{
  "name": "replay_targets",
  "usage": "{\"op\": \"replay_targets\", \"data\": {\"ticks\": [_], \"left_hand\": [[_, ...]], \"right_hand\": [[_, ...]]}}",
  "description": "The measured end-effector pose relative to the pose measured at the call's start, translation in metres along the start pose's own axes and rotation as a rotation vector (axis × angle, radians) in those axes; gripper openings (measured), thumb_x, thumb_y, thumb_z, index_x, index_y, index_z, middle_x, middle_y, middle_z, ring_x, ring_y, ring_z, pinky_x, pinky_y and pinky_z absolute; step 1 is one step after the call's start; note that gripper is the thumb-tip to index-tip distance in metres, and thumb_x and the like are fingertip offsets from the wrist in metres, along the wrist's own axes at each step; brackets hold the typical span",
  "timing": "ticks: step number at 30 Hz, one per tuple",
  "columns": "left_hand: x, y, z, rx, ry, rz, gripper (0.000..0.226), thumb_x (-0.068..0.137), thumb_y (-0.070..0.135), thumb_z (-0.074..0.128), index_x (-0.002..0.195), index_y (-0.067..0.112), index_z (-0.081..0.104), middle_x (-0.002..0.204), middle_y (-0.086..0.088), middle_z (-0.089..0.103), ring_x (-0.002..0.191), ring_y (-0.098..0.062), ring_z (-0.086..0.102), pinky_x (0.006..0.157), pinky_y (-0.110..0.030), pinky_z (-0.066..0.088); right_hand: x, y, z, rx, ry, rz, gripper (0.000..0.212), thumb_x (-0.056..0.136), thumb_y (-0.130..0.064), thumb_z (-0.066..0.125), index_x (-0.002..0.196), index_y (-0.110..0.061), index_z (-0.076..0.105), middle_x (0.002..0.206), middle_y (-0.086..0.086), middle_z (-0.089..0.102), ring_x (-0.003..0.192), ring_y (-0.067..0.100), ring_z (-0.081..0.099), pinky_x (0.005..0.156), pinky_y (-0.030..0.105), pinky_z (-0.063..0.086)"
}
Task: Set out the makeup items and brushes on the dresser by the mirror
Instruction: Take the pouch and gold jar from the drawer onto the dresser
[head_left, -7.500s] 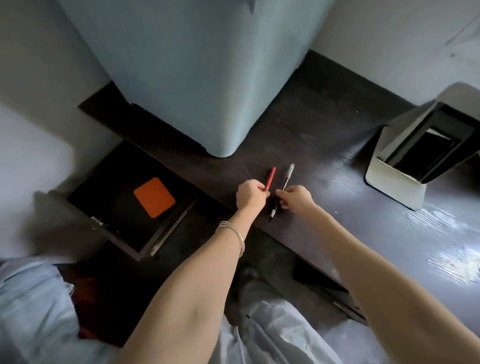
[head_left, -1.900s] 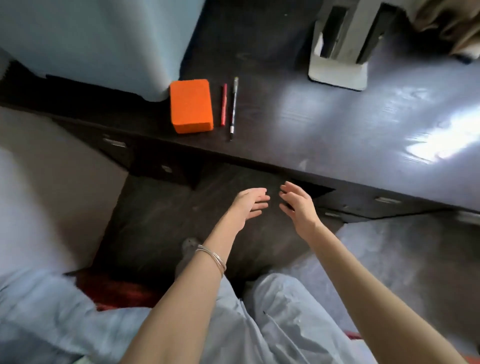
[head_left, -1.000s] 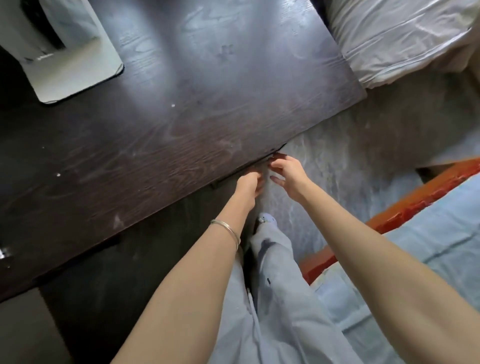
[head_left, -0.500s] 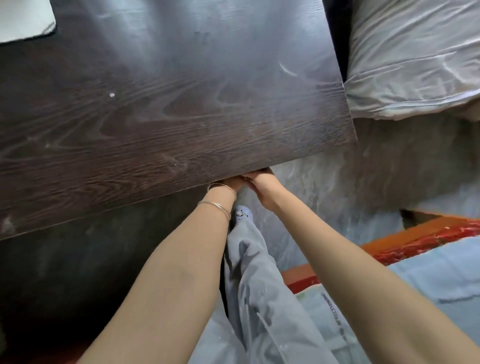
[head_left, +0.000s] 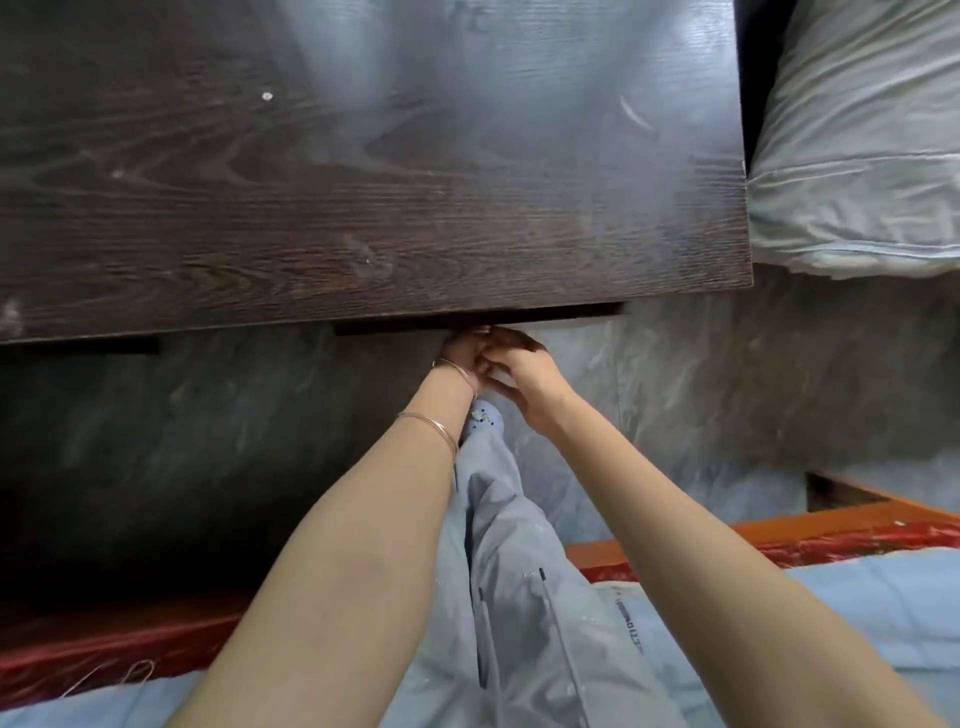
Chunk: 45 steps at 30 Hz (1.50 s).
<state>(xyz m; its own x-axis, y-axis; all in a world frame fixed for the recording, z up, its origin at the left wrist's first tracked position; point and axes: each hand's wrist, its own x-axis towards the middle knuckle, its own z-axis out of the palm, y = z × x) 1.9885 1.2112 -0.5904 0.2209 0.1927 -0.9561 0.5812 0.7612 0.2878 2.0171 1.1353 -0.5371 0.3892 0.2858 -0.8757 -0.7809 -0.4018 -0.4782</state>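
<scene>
Head view, both hands (head_left: 498, 358) under dresser (head_left: 363, 208) front edge, grip unclear, perhaps drawer (head_left: 467, 323)

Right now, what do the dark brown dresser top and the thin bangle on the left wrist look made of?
Dark brown dresser top: wood or wood-grain laminate, printed-looking grain, semi-gloss glare; can't tell which. Thin bangle: silvery metal, going by its shine.
</scene>
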Motion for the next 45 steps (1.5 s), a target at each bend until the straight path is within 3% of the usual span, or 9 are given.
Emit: {"op": "replay_targets", "data": {"ticks": [4,7,15,18,25,28,31,34,45], "left_hand": [[-0.012,-0.044,-0.01,-0.238,-0.043,-0.147,0.032,0.095,0.006,0.034,0.065,0.014,0.043,0.035,0.004,0.05,0.029,-0.005,0.046,0.043,-0.015,0.03],[-0.026,-0.074,-0.016,-0.391,-0.05,-0.214,0.029,0.093,0.004,0.035,0.068,0.012,0.048,0.049,0.002,0.055,0.05,-0.009,0.051,0.036,-0.012,0.03],[-0.043,-0.117,-0.027,-0.425,-0.076,-0.232,0.031,0.096,0.006,0.034,0.07,0.009,0.051,0.055,0.0,0.058,0.053,-0.009,0.052,0.031,-0.01,0.033],[-0.055,-0.113,-0.029,-0.3,-0.125,-0.221,0.032,0.097,0.008,0.03,0.071,0.009,0.049,0.039,0.001,0.054,0.032,-0.008,0.05,0.031,-0.011,0.033],[-0.1,-0.049,-0.027,0.365,-0.304,0.061,0.019,0.093,0.013,0.045,0.083,0.011,0.062,0.076,-0.004,0.066,0.074,-0.015,0.064,0.071,-0.024,0.054],[-0.078,-0.019,-0.01,0.385,-0.128,0.197,0.018,0.093,0.008,0.045,0.082,0.013,0.058,0.079,-0.004,0.06,0.077,-0.019,0.059,0.068,-0.022,0.048],[-0.045,-0.007,0.01,0.535,0.017,0.196,0.028,0.096,0.011,0.042,0.12,0.003,0.054,0.122,-0.013,0.055,0.113,-0.027,0.053,0.085,-0.029,0.046],[-0.021,-0.01,0.017,0.736,0.054,0.142,0.059,0.094,0.024,0.049,0.144,0.001,0.027,0.148,-0.017,0.032,0.134,-0.032,0.035,0.103,-0.033,0.034],[-0.003,-0.001,0.022,0.838,0.093,0.221,0.064,0.096,0.038,0.046,0.145,0.003,0.025,0.151,-0.015,0.028,0.137,-0.03,0.031,0.108,-0.032,0.027]], "right_hand": [[-0.018,0.029,-0.003,0.031,0.035,0.029,0.008,0.089,0.0,0.05,0.093,-0.001,0.057,0.076,0.01,0.057,0.066,0.012,0.056,0.058,0.018,0.048],[-0.03,0.06,-0.013,0.007,0.041,0.069,0.01,0.09,-0.005,0.052,0.099,-0.004,0.054,0.093,0.011,0.06,0.078,0.012,0.058,0.066,0.02,0.05],[-0.055,0.101,-0.027,0.077,-0.011,0.062,0.007,0.092,-0.013,0.056,0.091,-0.009,0.061,0.091,0.004,0.065,0.091,0.013,0.061,0.083,0.026,0.05],[-0.06,0.095,-0.027,0.028,0.004,0.067,0.012,0.091,-0.012,0.057,0.099,-0.004,0.06,0.097,0.009,0.063,0.097,0.017,0.062,0.077,0.025,0.054],[-0.05,0.036,-0.048,-0.039,0.109,-0.103,0.012,0.089,-0.003,0.053,0.078,-0.002,0.058,0.071,0.009,0.061,0.052,0.009,0.065,0.053,0.016,0.055],[-0.012,0.021,-0.055,-0.127,0.222,-0.183,0.014,0.087,0.0,0.051,0.076,-0.007,0.055,0.069,0.006,0.056,0.064,0.017,0.057,0.056,0.022,0.048],[0.034,0.015,-0.062,-0.373,0.318,-0.172,0.005,0.081,-0.008,0.058,0.084,-0.004,0.061,0.075,0.007,0.056,0.072,0.022,0.052,0.063,0.032,0.044],[0.076,0.018,-0.068,-0.508,0.371,-0.041,0.048,0.082,-0.022,0.065,0.123,0.001,0.053,0.116,0.014,0.061,0.108,0.029,0.059,0.087,0.035,0.048],[0.083,0.024,-0.065,-0.418,0.213,0.013,0.064,0.08,-0.039,0.07,0.128,0.0,0.052,0.121,0.01,0.062,0.114,0.027,0.058,0.1,0.037,0.046]]}}
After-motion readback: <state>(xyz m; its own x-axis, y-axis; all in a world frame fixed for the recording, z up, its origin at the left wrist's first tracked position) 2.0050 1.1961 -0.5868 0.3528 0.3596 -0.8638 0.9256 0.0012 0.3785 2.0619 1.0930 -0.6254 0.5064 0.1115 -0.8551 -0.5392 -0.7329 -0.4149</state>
